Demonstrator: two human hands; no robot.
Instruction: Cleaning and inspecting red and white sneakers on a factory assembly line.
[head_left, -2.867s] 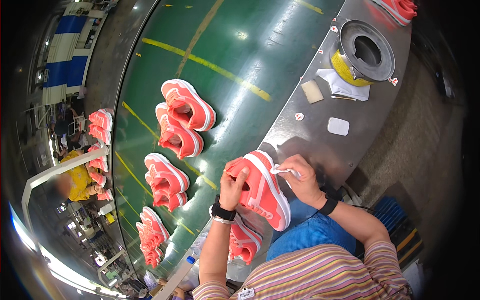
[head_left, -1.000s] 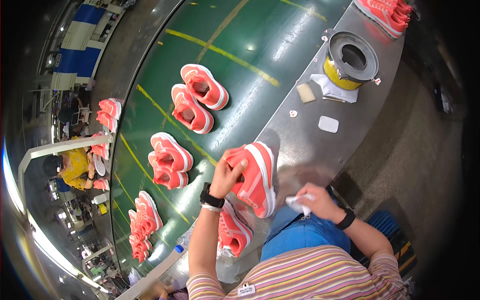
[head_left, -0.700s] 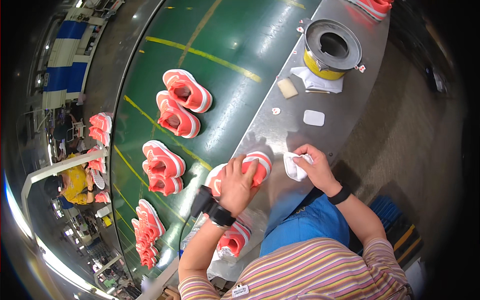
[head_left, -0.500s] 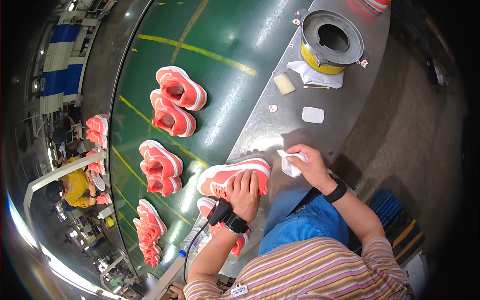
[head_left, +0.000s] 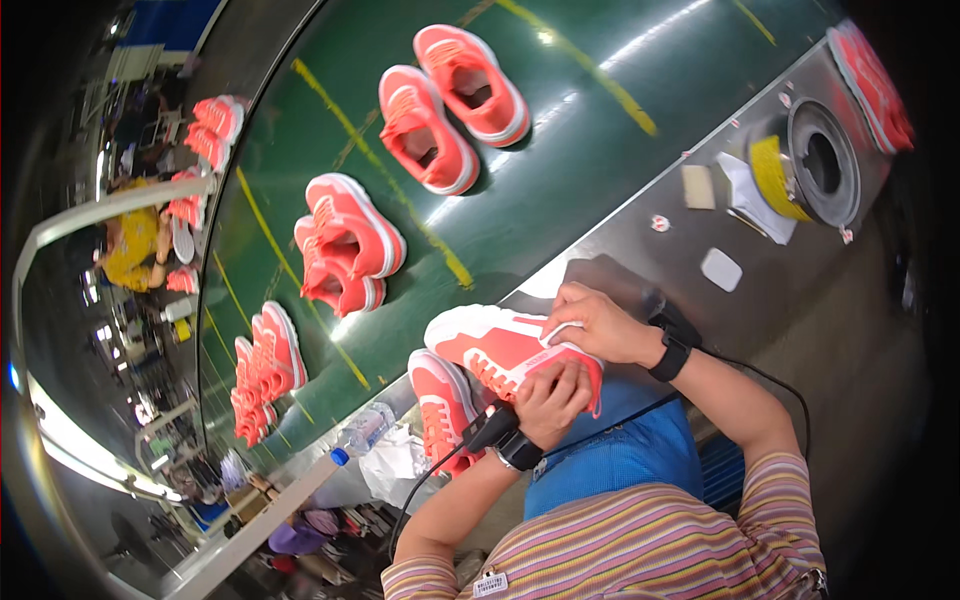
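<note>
A coral sneaker (head_left: 480, 338) with a white sole is tilted on its side above the metal bench edge. My left hand (head_left: 552, 402) is closed around its collar and heel end. My right hand (head_left: 600, 326) pinches a folded white cloth (head_left: 563, 331) and presses it against the shoe's side, near the sole. Only a small strip of the cloth shows between the fingers. A matching sneaker (head_left: 440, 400) lies just left of the held one, its toe toward the conveyor.
Pairs of coral sneakers (head_left: 350, 240) sit on the green conveyor (head_left: 560, 190). The metal bench (head_left: 640, 240) holds a round metal pot (head_left: 822, 165), a beige sponge (head_left: 698, 187) and a white pad (head_left: 721, 269). At lower left are a plastic bottle (head_left: 365, 428) and a metal rail (head_left: 270, 515). Across the conveyor works another person (head_left: 130, 250).
My right hand has brought the cloth leftward onto the sneaker. My left hand has shifted toward the heel and turned the shoe. The view has swung, and the conveyor pairs appear shifted.
</note>
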